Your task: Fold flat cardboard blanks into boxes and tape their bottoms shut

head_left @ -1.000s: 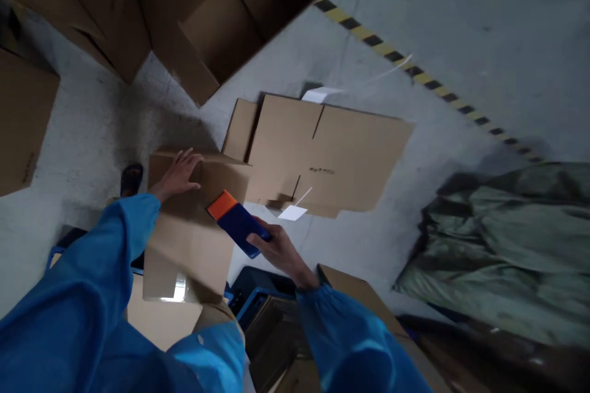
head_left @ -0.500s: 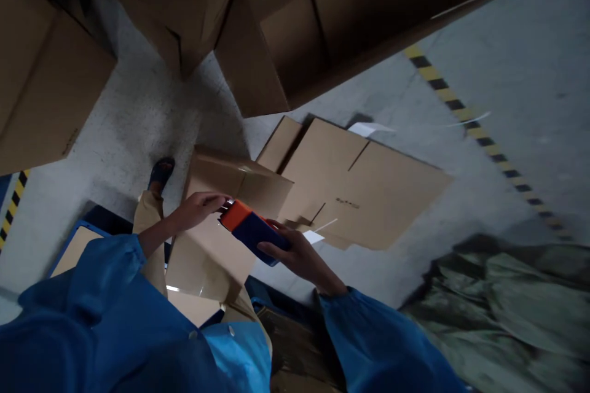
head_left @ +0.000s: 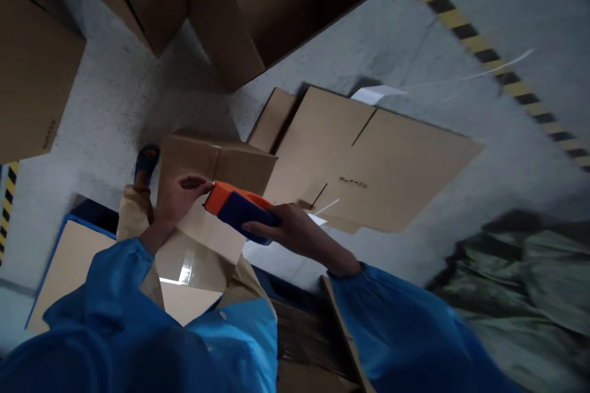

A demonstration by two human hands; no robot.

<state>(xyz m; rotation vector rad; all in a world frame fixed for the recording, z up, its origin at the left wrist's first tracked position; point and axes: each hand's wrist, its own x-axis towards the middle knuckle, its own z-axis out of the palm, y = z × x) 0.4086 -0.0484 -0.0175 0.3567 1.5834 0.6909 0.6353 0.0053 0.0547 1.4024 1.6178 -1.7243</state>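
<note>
Grey concrete floor [head_left: 120, 98] spreads around the small carton [head_left: 244, 166] at the person's legs [head_left: 131, 215]; what carries the carton is hidden. Above the carton in the view, a big open carton [head_left: 276, 12] is cut off by the top edge, its inside too dark to make out. Far to the small carton's right lies a crumpled green cover [head_left: 530, 282], blurred and also cut off. Just right of the carton, a flattened cardboard sheet [head_left: 382, 166] bears print too small to read. The left arm [head_left: 120, 270] bends in over the carton's left side, while the right arm [head_left: 401, 319] slants in from its right. Over the carton's right part, the right hand [head_left: 299, 230] grasps the near end of a blue-and-orange tape dispenser [head_left: 242, 215], thumb along the blue side, its other fingers mostly hidden. The left hand [head_left: 179, 199] is over the carton's middle, fingers curled, tips at the dispenser's orange end; I cannot tell whether they pinch anything. Right of the carton, a white slip [head_left: 317, 219] is partly covered by the right hand.
</note>
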